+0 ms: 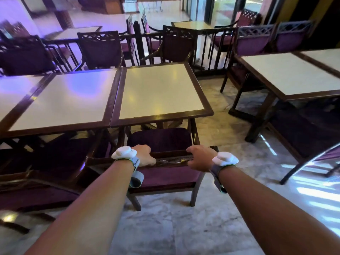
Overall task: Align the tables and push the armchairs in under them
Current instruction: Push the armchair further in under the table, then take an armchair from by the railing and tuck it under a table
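You've got both mitts on the armchair (161, 162) at lower centre of the frame: left hand (144, 155) and right hand (199, 157) each curled over its top rail, seat already partly under the table (160, 91) above it. Push evenly through both arms so it goes in straight; looks like the armrests could catch the table edge otherwise.
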{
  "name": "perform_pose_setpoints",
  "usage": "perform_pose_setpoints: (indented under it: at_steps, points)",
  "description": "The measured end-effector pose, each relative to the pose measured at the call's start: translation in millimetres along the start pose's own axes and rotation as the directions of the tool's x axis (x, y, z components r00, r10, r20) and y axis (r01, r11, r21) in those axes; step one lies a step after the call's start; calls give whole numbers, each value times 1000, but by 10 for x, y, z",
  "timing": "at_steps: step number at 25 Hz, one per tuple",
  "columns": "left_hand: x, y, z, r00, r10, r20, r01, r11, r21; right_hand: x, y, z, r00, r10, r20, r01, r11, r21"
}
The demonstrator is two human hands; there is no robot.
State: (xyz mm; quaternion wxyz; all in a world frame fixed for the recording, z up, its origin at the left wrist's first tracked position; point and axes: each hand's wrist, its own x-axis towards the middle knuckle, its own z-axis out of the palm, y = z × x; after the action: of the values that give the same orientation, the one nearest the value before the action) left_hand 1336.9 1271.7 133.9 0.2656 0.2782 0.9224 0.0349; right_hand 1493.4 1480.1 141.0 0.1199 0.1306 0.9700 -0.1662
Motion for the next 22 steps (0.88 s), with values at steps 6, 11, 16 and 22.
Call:
perform_pose_setpoints:
  at_steps: [6, 11, 16, 22]
  points:
    - [318, 780, 8, 995, 104, -13, -105, 981, -162, 58, 416, -257, 997, -32, -69, 38, 995, 88]
    - [807, 1652, -4, 996, 87, 0, -84, 960, -269, 223, 1267, -486, 997, -66, -43, 72, 985, 158]
    - [1374, 2573, -12, 999, 40, 28, -30, 953, -300, 419, 2392, -824, 998, -49, 28, 42, 980, 193]
    - [2081, 3501, -112, 996, 83, 38, -68, 951, -302, 721, 3580, -1333, 1000, -3, 30, -2, 987, 163]
